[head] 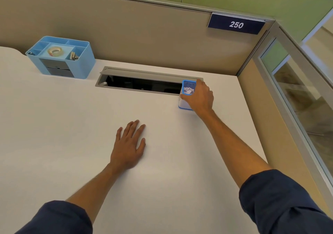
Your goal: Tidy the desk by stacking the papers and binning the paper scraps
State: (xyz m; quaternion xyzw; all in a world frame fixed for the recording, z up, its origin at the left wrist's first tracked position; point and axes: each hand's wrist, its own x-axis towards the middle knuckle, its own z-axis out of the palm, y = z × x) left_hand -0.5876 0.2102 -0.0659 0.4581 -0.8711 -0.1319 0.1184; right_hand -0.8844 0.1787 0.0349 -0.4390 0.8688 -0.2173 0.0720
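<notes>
A small blue-rimmed bin (184, 102) stands upright on the white desk (63, 125), at the right end of the cable slot. Crumpled white paper scraps (188, 89) show inside it. My right hand (200, 97) grips the bin from its right side, fingers curled over the rim. Flat on the desk in the middle lies my left hand (128, 143), palm down, fingers apart, holding nothing. No loose papers or scraps lie on the visible desk surface.
A light blue desk organiser (81, 62) with a tape roll (55, 51) and clips stands at the back left. An open grey cable slot (144, 82) runs along the back. Beige partition walls enclose the back and right; a "250" sign (236, 24) hangs top right.
</notes>
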